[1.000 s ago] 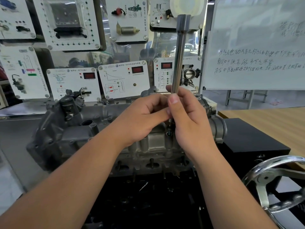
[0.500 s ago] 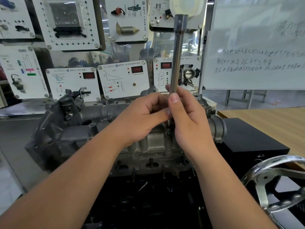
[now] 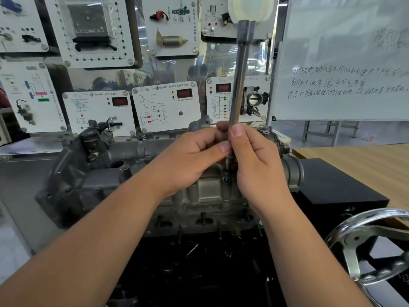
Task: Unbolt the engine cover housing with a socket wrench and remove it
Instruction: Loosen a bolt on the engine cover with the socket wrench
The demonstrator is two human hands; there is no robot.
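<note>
Left hand [image 3: 194,156] and right hand [image 3: 254,160] both pinch the lower shaft of the upright socket wrench [image 3: 240,80], its tip seated on a bolt [image 3: 226,178] near the front edge of the engine cover housing [image 3: 115,173]. Step: unbolting. Next, probably twist the shaft to back the bolt out. Whiteboard [image 3: 345,63] behind.

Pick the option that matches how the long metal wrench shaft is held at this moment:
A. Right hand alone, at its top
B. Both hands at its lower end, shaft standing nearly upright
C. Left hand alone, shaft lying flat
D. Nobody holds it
B: the left hand and right hand both pinch the lower end of the wrench shaft, which stands nearly upright above the engine cover housing.
</note>
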